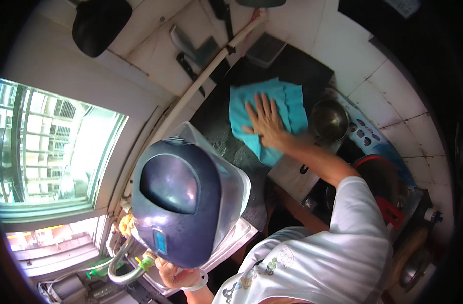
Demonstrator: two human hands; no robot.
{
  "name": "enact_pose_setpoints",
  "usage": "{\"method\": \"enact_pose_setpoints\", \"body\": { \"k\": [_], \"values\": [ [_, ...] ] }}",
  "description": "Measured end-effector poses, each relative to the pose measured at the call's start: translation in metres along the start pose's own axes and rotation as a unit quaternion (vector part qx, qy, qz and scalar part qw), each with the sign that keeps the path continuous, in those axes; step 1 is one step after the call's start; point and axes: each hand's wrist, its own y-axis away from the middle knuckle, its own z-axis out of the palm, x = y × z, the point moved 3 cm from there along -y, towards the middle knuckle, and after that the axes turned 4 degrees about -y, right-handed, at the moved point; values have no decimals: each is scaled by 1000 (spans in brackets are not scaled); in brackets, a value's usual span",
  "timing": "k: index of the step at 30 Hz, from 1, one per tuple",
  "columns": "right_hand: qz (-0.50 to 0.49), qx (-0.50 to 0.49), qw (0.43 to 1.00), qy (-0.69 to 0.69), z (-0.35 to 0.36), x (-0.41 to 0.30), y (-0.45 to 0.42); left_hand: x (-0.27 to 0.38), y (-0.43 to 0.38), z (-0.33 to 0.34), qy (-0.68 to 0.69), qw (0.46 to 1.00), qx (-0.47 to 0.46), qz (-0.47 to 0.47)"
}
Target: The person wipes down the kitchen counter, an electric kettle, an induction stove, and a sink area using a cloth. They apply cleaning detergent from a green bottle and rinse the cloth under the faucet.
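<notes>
My right hand lies flat with fingers spread on a turquoise cloth. The cloth is spread over a dark stone countertop and reaches the steel edge of a gas stove. At the lower left, my left hand grips the near end of a clear plastic storage bin with a dark blue lid. The bin is tilted, its lid towards me, and hides part of the counter and sink behind it. Wet-looking patches show on the counter between bin and cloth.
Right of the cloth are a metal pot and a red-rimmed pan. A clear plastic box stands in the back corner. Knives hang on the wall beside a pipe. A curved faucet and sink rim lie lower left.
</notes>
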Motion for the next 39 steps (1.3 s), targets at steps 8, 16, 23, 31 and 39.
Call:
{"method": "enact_pose_setpoints", "body": {
  "k": [8, 16, 23, 31, 39],
  "values": [
    [138, 84, 987, 15, 32, -8, -115, 37, 61, -65, -35, 981, 174, 79],
    [-42, -56, 997, -37, 27, -151, -72, 46, 86, -79, -161, 975, 101, 115],
    [-93, -26, 990, -106, 36, -223, -48, 51, 107, -83, 34, 977, 207, 44],
    [-14, 21, 991, -128, 25, -211, 8, 51, 92, -72, 18, 996, 83, 1],
    [-57, -106, 967, -225, 15, -189, 1, 48, 91, -71, 14, 998, 58, -7]
  ]
}}
